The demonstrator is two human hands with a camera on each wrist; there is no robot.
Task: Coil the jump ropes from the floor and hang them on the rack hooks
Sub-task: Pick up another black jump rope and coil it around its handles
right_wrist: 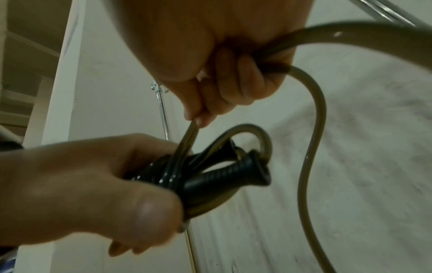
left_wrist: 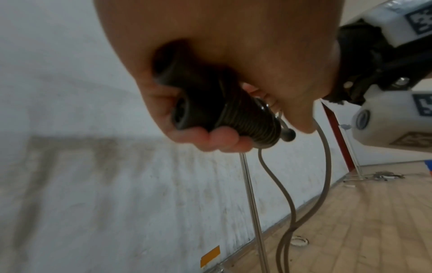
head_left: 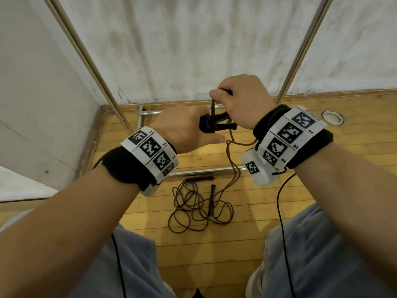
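Note:
My left hand [head_left: 187, 127] grips two black jump-rope handles [head_left: 217, 124] held side by side, with brown cord wound in tight turns round them [left_wrist: 245, 120]. Just above, my right hand [head_left: 242, 100] holds the same rope's loose cord [right_wrist: 315, 129] in its fist and pinches one strand that runs down to the handles [right_wrist: 229, 177]. The rest of the cord [head_left: 231, 160] hangs in a loop toward the floor. A second brown rope [head_left: 197, 207] lies in a loose tangle on the wood floor, its black handles [head_left: 212, 198] beside it. No rack hooks are in view.
Two slanted metal rack poles [head_left: 86, 54] [head_left: 300, 59] rise in front of a stained white wall. The rack's base bar [head_left: 204, 172] lies on the floor just behind the tangled rope. A round floor socket [head_left: 332, 117] sits at the right. My knees frame the bottom.

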